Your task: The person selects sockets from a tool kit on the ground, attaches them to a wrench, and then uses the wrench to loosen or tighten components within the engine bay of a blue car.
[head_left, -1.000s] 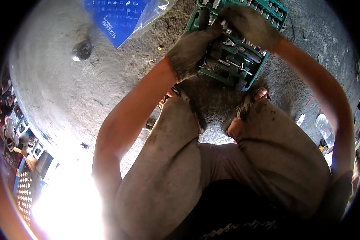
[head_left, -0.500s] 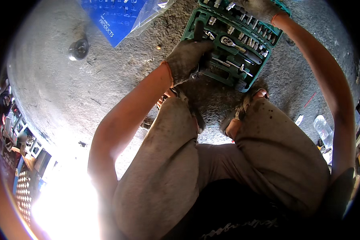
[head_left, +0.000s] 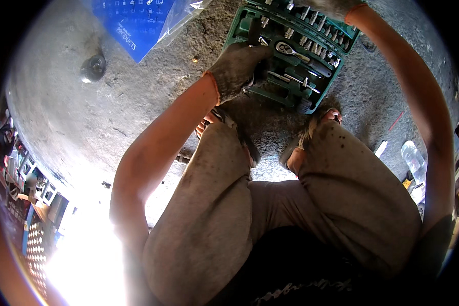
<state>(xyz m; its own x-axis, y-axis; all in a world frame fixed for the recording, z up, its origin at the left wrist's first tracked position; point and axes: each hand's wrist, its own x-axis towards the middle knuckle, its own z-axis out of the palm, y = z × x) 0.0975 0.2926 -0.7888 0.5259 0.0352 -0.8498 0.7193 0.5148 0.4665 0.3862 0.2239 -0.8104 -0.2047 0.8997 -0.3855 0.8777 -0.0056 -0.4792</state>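
A green socket set case (head_left: 316, 106) lies opened on the ground beyond my feet. In it sit a ratchet (head_left: 297, 55) with a dark handle, a sliding T-bar (head_left: 303, 82) and rows of silver sockets. My left hand (head_left: 237, 66), in a grey-brown work glove, is closed at the case's left side. A dark upright shape rises above it, and a bit of metal shows under its lower edge; what it holds is hidden. My right hand (head_left: 334, 6), gloved too, is over the far half of the case, its fingers cut off by the top edge.
A blue printed sheet (head_left: 132, 25) in clear plastic lies at the upper left. Below it rests a dark round part (head_left: 93, 68). A clear plastic bottle (head_left: 413, 160) is at the right. Crates and clutter (head_left: 35, 239) line the far left, beside strong glare.
The whole view has shifted slightly, so the case and sheet appear a little higher and farther left. My right hand appears higher, more of it out of view. My left hand stays at the case.
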